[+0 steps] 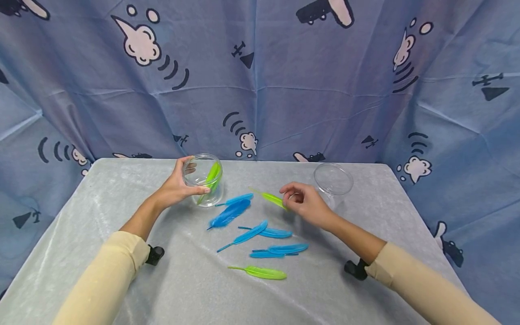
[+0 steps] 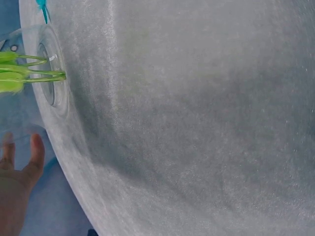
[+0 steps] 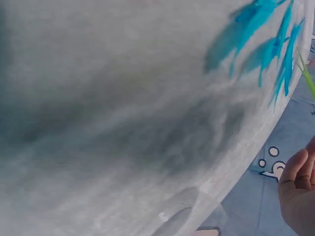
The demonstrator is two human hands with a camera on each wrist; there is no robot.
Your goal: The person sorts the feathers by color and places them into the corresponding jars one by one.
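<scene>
Feather (image 1: 273,199) in green, pinched in the right hand's (image 1: 308,203) grip just right of centre frame, best guided lightly, quill first, while the left hand (image 1: 174,186) steadies the clear jar (image 1: 215,196) left of centre!

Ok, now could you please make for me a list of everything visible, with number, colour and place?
Jar: 1, clear, gripped by the left hand
Second jar: 1, clear, on the table, beyond the right hand
Green feathers in the jar: several, exact number unclear, bright green
Held feather: 1, bright green, in the right hand
Loose green feather: 1, bright green, near side of the table
Blue feathers: at least six, some overlapping, blue, mid-table
Table covering: 1, pale grey, under everything
Curtain: 1, blue with cartoon prints, behind the table
Black devices: 2, black, one at each wrist
Sleeves: 2, cream, on the forearms
Hands: 2, bare, above the table
</scene>
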